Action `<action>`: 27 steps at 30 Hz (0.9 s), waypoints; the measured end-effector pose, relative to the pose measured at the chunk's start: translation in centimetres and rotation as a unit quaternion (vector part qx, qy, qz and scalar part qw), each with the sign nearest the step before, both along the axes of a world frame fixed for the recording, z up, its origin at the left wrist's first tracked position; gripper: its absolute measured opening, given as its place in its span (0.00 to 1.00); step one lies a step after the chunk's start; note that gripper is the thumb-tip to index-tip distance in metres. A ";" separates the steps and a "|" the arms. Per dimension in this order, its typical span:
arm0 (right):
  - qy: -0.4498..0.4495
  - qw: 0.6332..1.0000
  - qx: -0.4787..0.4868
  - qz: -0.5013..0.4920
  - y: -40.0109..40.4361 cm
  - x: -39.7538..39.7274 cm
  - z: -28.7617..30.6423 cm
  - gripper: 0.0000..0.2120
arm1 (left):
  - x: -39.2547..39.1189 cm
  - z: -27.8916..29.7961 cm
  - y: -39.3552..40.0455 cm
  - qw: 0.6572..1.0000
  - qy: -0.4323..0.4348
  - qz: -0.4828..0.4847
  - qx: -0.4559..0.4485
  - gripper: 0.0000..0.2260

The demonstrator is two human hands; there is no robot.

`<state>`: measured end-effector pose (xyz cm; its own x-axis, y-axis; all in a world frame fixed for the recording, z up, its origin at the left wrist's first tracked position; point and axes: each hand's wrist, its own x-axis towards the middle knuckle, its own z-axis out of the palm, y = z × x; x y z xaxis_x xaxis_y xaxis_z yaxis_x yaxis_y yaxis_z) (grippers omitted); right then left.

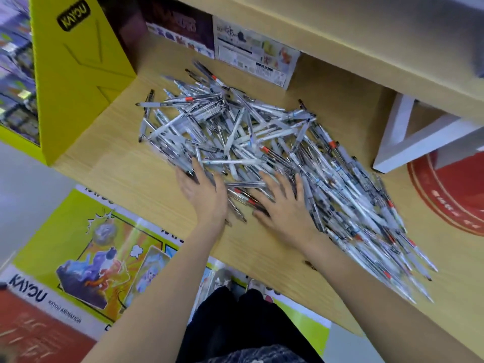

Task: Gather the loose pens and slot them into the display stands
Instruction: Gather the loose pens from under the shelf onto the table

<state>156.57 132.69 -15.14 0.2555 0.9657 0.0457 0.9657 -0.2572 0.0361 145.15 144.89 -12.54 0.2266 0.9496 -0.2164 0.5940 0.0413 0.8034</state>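
A large heap of loose pens (262, 153) is spread across the wooden shelf (131, 179), between a yellow box (78, 82) at far left and a white stand (408, 142) at right. Both the left hand (204, 195) and right hand (282, 205) are laid flat on the heap's near edge, fingers spread

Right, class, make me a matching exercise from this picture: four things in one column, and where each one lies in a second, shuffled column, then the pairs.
Things:
1. pens
2. yellow box
3. white stand
4. left hand

Places:
A. far left of the shelf, upright
B. near edge of the pile, left of the right hand
C. right of the pile, under the upper shelf
D. heaped across the middle of the wooden shelf

Pairs: 1-D, 2-A, 3-C, 4-B
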 end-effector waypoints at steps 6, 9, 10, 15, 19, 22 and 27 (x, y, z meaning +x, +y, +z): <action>0.026 0.999 -0.032 -0.017 -4.4 -0.5 0.5 0.29 | -4.0 0.5 -2.4 0.998 -0.028 -0.059 0.006 0.26; 0.055 0.995 0.007 -0.089 -8.2 -0.6 2.1 0.28 | -5.0 0.3 -4.8 0.993 0.032 -0.109 0.021 0.29; 0.069 0.990 0.020 -0.120 -9.9 -0.4 2.6 0.26 | -5.3 0.3 -5.7 0.987 0.051 -0.143 0.044 0.29; 0.085 0.970 0.055 -0.223 -19.5 -0.5 4.4 0.25 | -5.2 -0.3 -8.1 0.958 0.055 -0.264 0.101 0.28; 0.089 0.968 -0.048 -0.228 -21.5 -1.3 3.4 0.27 | -4.9 -0.6 -8.3 0.922 0.092 -0.355 0.127 0.24; 0.082 0.965 -0.040 -0.245 -19.6 -0.4 2.9 0.18 | -4.8 -1.0 -7.7 0.879 0.118 -0.417 0.199 0.22; 0.091 0.970 -0.056 -0.220 -18.3 0.9 3.0 0.22 | -4.4 -0.8 -7.4 0.833 0.151 -0.435 0.306 0.22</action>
